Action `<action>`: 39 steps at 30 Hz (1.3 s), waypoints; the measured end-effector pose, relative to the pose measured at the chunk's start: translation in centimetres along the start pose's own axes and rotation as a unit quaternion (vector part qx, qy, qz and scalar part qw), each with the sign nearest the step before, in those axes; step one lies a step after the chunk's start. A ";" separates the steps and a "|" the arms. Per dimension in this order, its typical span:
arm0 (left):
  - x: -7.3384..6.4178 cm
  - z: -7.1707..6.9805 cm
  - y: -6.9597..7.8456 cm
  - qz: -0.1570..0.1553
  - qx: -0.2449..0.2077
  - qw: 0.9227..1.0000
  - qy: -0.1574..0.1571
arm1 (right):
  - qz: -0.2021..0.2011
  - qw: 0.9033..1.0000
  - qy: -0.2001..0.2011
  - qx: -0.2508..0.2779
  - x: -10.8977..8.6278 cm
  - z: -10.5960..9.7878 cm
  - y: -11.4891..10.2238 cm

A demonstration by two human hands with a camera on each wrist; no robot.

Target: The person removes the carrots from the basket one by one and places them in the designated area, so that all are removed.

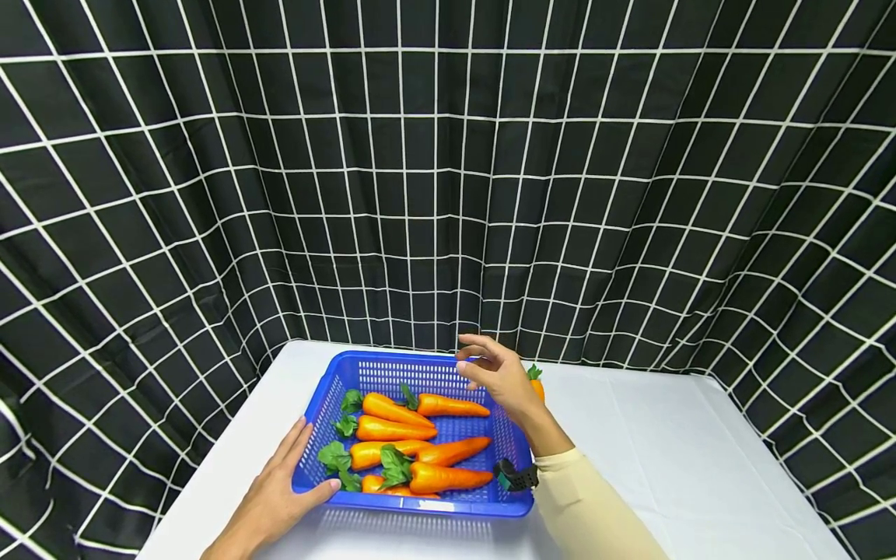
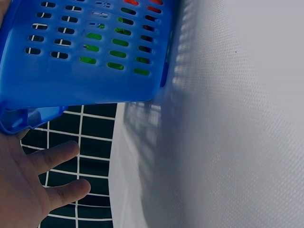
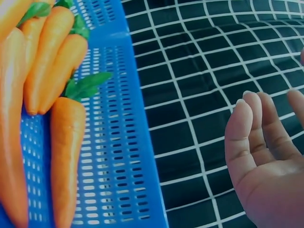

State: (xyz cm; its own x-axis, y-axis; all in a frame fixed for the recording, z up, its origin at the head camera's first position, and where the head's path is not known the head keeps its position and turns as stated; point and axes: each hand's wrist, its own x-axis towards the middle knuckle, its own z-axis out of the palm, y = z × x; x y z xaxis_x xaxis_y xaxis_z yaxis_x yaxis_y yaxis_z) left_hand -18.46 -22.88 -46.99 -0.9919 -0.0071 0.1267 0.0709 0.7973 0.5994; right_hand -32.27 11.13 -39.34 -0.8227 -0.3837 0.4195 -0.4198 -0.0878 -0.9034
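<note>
A blue plastic basket (image 1: 462,507) with slotted walls holds several orange carrots (image 1: 451,477) with green leafy tops. My left hand (image 1: 280,486) rests against its front left corner, the thumb at the front rim and the fingers along the left side. Two of those outstretched fingers (image 2: 61,190) show below the basket in the left wrist view. Above the back right corner, my right hand (image 1: 500,381) holds nothing, its fingers loosely bent. In the right wrist view a carrot (image 3: 68,156) lies along the basket's back wall, apart from that hand.
Just right of the basket, another carrot (image 1: 536,384) is partly hidden behind my right hand. White cloth covers the table (image 1: 651,435). A black curtain with a white grid (image 1: 434,194) stands behind and on both sides. A black band (image 1: 516,476) circles my right wrist.
</note>
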 end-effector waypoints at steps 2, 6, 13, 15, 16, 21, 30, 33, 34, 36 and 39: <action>0.0 0.0 0.0 -0.003 0.000 1.000 -0.004 | 0.002 1.000 -0.014 -0.001 0.1 0.2 0.4; 0.0 0.0 0.1 -0.007 0.002 1.000 -0.011 | 0.020 0.999 -0.049 -0.009 0.1 0.5 1.1; -0.1 0.3 0.0 0.009 -0.002 1.000 0.006 | 0.064 0.990 -0.119 -0.045 -0.2 1.6 0.5; -0.1 0.4 0.0 0.012 0.000 1.000 0.008 | 0.071 0.986 -0.136 -0.060 -0.3 1.9 0.0; -0.2 0.4 0.0 0.013 0.002 1.000 0.009 | 0.071 0.985 -0.143 -0.065 -0.4 2.0 -0.1; -0.2 0.2 0.0 0.007 0.007 1.000 0.004 | 0.086 0.980 -0.165 -0.076 -0.3 2.1 0.2; -0.1 0.1 0.0 -0.002 0.005 1.000 -0.004 | 0.096 0.966 -0.218 -0.105 0.1 2.3 1.0; -0.1 0.2 0.0 0.003 0.005 1.000 0.001 | 0.105 0.960 -0.234 -0.115 0.2 2.2 2.5; -0.1 0.2 0.0 0.006 0.005 1.000 0.004 | 0.112 0.958 -0.238 -0.117 0.3 2.1 3.1; -0.1 0.2 0.0 0.012 0.005 1.000 0.012 | 0.122 0.954 -0.245 -0.119 0.4 2.1 4.1; -0.1 0.2 -0.1 0.019 0.005 1.000 0.017 | 0.133 0.949 -0.259 -0.122 0.5 2.1 5.2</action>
State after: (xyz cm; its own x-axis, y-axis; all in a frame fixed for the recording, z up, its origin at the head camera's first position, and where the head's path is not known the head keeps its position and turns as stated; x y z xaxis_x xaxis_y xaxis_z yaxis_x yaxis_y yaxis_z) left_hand -18.41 -22.82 -47.25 -0.9843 0.0016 0.1763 0.1062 0.8037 0.5855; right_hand -34.04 8.58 -43.99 -0.6396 -0.7684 0.0221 -0.3518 0.2671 -0.8972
